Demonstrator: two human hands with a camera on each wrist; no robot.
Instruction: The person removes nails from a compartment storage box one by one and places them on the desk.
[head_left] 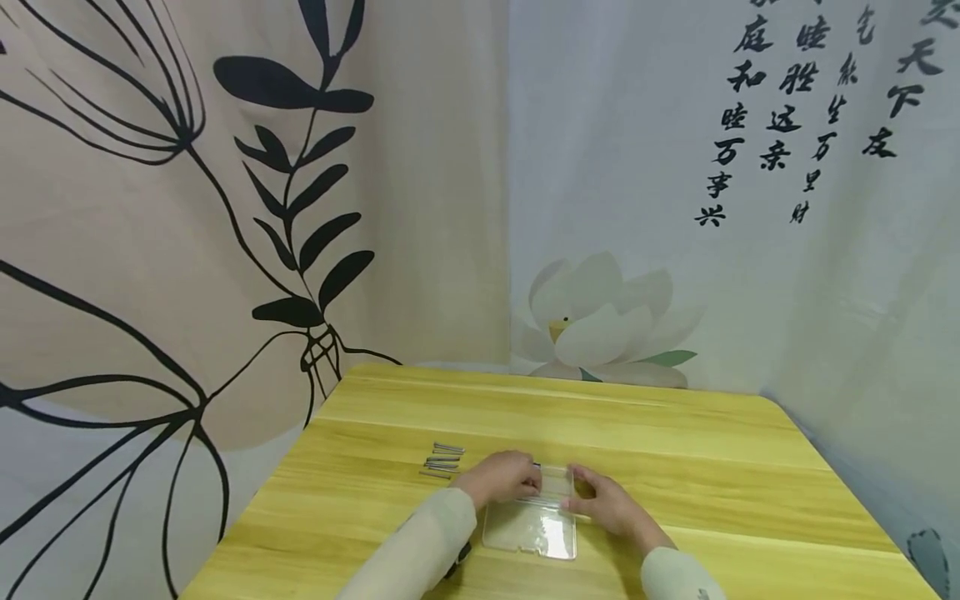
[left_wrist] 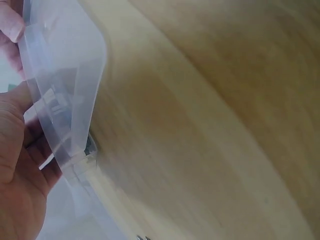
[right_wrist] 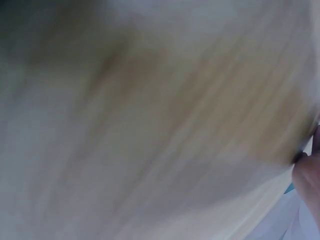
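A clear plastic box (head_left: 557,481) lies on the table with its clear lid (head_left: 517,527) folded out toward me. My left hand (head_left: 502,477) reaches over the box's left part, its fingers curled down. In the left wrist view my left hand (left_wrist: 20,165) shows partly through the clear wall (left_wrist: 55,110), with a small pale sliver among its fingers; I cannot tell what they hold. At the box's right side my right hand (head_left: 611,502) grips the edge between thumb and forefinger. Its thumb (right_wrist: 307,175) appears only at the edge of the blurred right wrist view.
Several thin metal screws or nails (head_left: 442,460) lie on the yellow wood-grain table (head_left: 675,450), left of the box. Behind the table's far edge hangs a printed curtain (head_left: 435,208) with leaves, a lotus and writing.
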